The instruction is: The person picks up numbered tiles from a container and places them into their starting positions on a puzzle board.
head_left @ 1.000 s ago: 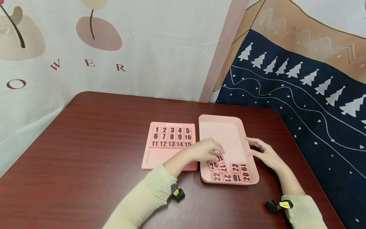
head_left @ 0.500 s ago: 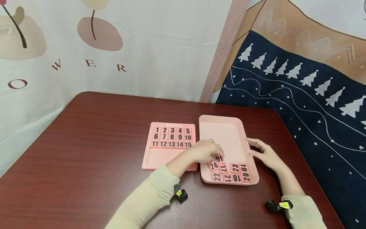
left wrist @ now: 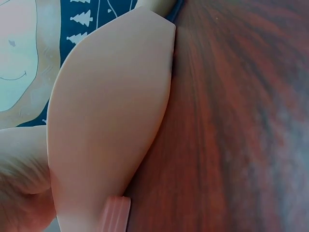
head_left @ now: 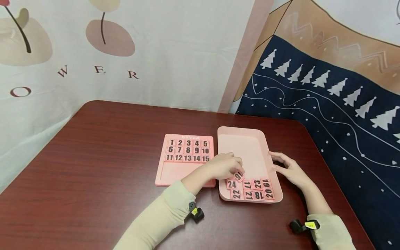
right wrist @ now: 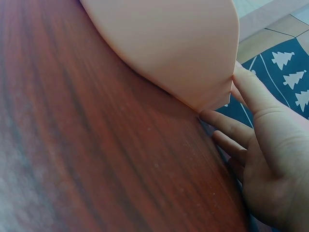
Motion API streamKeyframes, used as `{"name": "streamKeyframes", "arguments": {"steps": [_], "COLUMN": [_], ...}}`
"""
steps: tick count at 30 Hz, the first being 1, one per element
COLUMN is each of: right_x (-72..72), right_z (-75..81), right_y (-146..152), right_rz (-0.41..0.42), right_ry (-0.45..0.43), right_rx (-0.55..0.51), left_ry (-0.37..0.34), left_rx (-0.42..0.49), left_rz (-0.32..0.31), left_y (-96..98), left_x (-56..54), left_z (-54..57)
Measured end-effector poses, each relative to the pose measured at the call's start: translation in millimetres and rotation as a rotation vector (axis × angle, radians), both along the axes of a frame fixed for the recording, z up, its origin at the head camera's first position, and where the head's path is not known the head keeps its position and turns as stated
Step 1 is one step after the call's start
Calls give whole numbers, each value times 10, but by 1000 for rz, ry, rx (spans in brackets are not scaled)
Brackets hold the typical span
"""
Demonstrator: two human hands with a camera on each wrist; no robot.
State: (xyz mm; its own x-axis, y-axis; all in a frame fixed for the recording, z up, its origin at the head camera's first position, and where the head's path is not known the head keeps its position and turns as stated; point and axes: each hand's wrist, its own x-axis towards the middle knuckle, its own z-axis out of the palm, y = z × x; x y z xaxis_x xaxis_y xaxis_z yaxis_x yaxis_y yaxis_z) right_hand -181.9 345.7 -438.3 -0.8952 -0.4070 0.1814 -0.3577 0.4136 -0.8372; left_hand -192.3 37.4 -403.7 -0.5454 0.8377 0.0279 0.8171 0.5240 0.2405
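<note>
In the head view my left hand (head_left: 225,166) reaches into the near left of the pink tray (head_left: 254,151). Its thumb and fingertips pinch a number tile marked 16 (head_left: 239,176), which sits at a slant. Just below lies the 24 tile (head_left: 232,184), with the 17 tile (head_left: 247,184) to the right. My right hand (head_left: 290,169) rests against the tray's right side with relaxed fingers. The right wrist view shows its thumb (right wrist: 251,84) at the rim and other fingertips low by the tray wall. In the left wrist view the tray wall hides the left fingertips.
Left of the tray lies a pink number board (head_left: 184,173) with tiles 1 to 15 in its upper rows. More tiles, such as the 20 tile (head_left: 269,193), line the tray's near end. The brown table (head_left: 109,166) meets patterned cloth behind.
My left fingers have closed on the 16 tile and turned it to a slant. The 24 tile has straightened, and the 17 tile has shifted right. My right hand stays at the tray.
</note>
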Motion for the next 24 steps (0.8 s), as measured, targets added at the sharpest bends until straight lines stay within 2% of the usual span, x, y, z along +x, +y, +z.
{"name": "streamKeyframes", "arguments": {"steps": [4,12,17,24], "right_x": [1,5,3,0], "right_z": [-3,-18,-19,-6], "right_y": [-3,3,4,2], "right_rz": [3,4,5,4], "right_ry": [0,2,0,5], "right_rx": [-7,2,0,2], "left_ry": [-29,-103,-85,-11], "left_rx": [60,247,329,471], "left_rz": [23,70,119,150], "left_y": [-29,-83,-156,-335], "left_x": [3,32,122,256], "left_z": [-8,19,117,202]}}
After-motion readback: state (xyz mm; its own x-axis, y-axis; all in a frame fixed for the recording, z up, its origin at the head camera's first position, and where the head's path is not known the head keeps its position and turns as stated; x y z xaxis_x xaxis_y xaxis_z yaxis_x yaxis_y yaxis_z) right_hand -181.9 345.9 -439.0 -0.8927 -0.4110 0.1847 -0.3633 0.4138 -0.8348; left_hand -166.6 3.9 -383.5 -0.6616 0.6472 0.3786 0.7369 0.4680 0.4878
